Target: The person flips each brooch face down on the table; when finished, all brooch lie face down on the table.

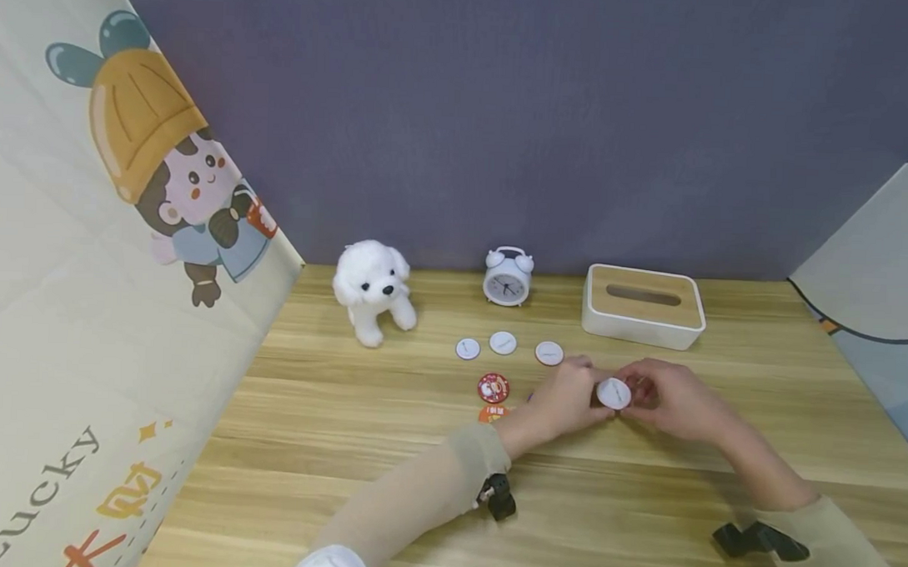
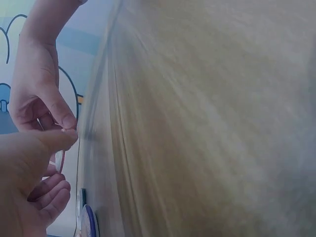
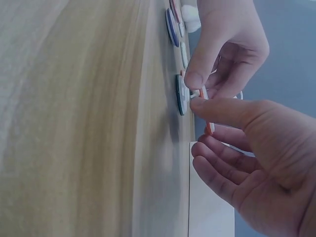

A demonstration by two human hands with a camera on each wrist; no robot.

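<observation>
The held badge is up between both hands above the table, white side visible in the head view, orange edge visible from the right wrist. Left hand: thumb and fingers pinch the badge at one side. Right hand: thumb and forefinger pinch it at the other; the remaining fingers are loosely bent and apart. How firmly either hand grips cannot be told. Principal risk: the badge is thin and held by its edge, so uneven pull from the two hands could twist it loose and drop it. A green-edged badge lies near the hands and could be struck. Second risk: the dark line on the white side may be a pin; if so, a slipping thumb could be pricked. Third risk: the left forearm crosses in front of the orange badge, partly hiding it, with the red badge just beyond; a low sweep of that arm could shift either. Three white discs lie farther back, the rightmost near the left hand and exposed to a knock from its knuckles.
</observation>
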